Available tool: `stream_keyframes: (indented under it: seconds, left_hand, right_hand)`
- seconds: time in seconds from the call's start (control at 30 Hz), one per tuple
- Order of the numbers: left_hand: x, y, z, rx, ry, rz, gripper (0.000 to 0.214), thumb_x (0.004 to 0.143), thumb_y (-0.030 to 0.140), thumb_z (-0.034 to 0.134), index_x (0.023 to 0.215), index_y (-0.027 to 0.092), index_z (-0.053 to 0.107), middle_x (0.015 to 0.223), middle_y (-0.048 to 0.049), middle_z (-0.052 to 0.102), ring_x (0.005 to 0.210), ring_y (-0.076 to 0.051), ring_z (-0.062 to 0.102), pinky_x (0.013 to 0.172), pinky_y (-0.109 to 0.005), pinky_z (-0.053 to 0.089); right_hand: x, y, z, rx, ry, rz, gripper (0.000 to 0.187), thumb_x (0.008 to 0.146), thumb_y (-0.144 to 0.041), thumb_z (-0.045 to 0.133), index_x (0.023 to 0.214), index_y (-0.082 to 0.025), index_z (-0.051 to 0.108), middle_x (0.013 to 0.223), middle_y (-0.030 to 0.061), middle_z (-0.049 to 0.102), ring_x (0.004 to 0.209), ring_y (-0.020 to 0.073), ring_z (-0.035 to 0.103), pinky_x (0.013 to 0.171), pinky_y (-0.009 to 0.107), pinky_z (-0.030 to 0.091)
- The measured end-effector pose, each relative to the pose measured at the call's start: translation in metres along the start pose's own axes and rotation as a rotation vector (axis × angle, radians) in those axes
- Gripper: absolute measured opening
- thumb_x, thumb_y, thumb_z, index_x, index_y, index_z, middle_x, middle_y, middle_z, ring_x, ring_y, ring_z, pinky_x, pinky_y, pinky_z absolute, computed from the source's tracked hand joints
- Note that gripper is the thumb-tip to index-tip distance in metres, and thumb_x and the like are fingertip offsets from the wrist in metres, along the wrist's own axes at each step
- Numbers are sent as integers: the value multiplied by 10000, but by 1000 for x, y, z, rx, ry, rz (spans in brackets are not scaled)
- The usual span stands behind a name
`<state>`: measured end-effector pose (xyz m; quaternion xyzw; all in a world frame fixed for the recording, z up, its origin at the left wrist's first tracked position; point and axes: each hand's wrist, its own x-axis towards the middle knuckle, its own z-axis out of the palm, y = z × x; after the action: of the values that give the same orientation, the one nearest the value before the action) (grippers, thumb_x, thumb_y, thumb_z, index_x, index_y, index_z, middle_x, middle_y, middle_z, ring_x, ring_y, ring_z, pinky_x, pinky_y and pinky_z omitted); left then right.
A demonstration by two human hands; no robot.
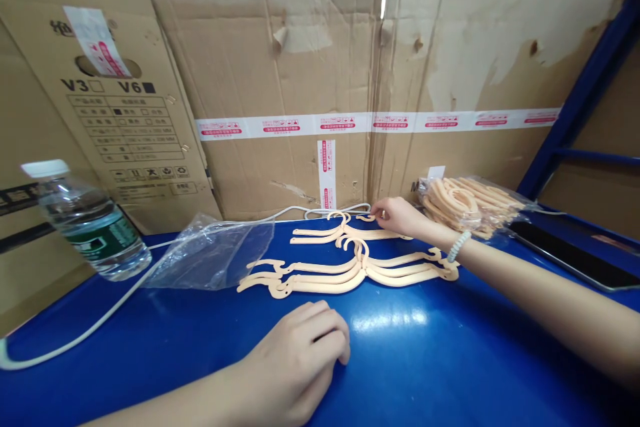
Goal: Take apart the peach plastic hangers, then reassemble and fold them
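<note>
Several peach plastic hangers [350, 270] lie in a flat stack on the blue table [450, 360]. Behind them lies one more hanger [333, 233]. My right hand [397, 215] reaches to the far edge of the table and pinches the hook end of that far hanger, fingers closed. A white bead bracelet is on that wrist. My left hand [305, 353] rests on the table in front of the stack, fingers curled under, nothing visible in it.
A clear plastic bag [213, 253] lies left of the hangers. A water bottle [90, 220] lies at the far left, with a white cable [100, 317] running past it. A bagged bundle of hangers [467, 203] and a dark tablet [570, 253] sit at the right. Cardboard boxes [300, 67] form the back wall.
</note>
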<state>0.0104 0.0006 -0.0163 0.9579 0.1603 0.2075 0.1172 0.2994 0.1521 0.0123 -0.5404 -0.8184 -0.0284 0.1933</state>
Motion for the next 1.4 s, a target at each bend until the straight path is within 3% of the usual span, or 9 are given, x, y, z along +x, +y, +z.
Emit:
stream_keyframes:
  seconds: [0.23,0.37,0.57,0.67,0.8,0.9,1.0,1.17,1.4]
  left_hand:
    - [1,3,-2,-22,36,24,239,853,5,407,955,197,507,901,-60,660,770,-179,556,722,-286,442]
    - [1,3,-2,-132,77,-90,222,863,57,456,1016,193,542,918,-57,660,797,-174,576,748,-276,472]
    - [1,-4,-3,-401,216,-378,151,950,285,493,1033,187,572,1013,-59,650,914,-185,603,904,-343,477]
    - [2,-7,-4,-550,336,-435,279,991,403,419,931,181,576,954,-57,626,908,-198,598,856,-345,487]
    - [4,-10,-2,-650,403,-550,374,968,493,469,791,174,551,771,-7,558,713,-154,565,684,-276,472]
    - [4,-14,1,-746,421,-581,378,966,504,479,819,163,549,788,-20,611,689,-144,576,698,-282,473]
    - [3,-19,6,-827,463,-605,412,962,534,474,833,150,552,795,-44,661,648,-138,578,674,-285,471]
    - [2,-24,9,-835,567,-651,424,935,559,502,789,162,535,747,-33,656,617,-136,574,659,-287,452]
    - [6,-23,1,-843,632,-678,368,810,521,684,790,177,554,656,43,530,600,-116,498,605,-245,384]
  right_hand:
    - [-22,-36,-36,120,259,-28,180,813,-130,515,871,-153,683,701,37,685,637,157,626,642,260,479]
    - [-42,-77,-46,497,328,-110,104,822,-245,575,832,-179,655,775,40,697,697,158,646,661,277,529]
    - [-84,-137,-27,1180,-206,30,128,757,-279,668,790,-184,589,641,7,661,588,147,649,568,271,535]
    - [-96,-150,-11,1170,-239,39,124,745,-246,685,760,-177,583,686,11,673,599,133,646,564,246,521]
    - [-85,-137,-10,962,-153,-63,166,842,-327,640,783,-172,638,755,29,704,682,148,660,586,238,509]
    - [-62,-104,-18,615,40,-151,187,908,-323,558,845,-177,657,841,46,720,773,169,667,683,269,520]
    - [-41,-63,-16,206,7,-182,125,869,-175,558,903,-175,679,912,70,739,865,210,675,814,327,500]
    - [-29,-23,10,83,-45,-140,102,792,-103,609,846,-148,683,883,130,709,841,266,660,755,349,489]
    - [-20,-23,15,147,-35,-136,152,845,-227,592,700,-200,559,741,58,633,698,204,599,661,304,449]
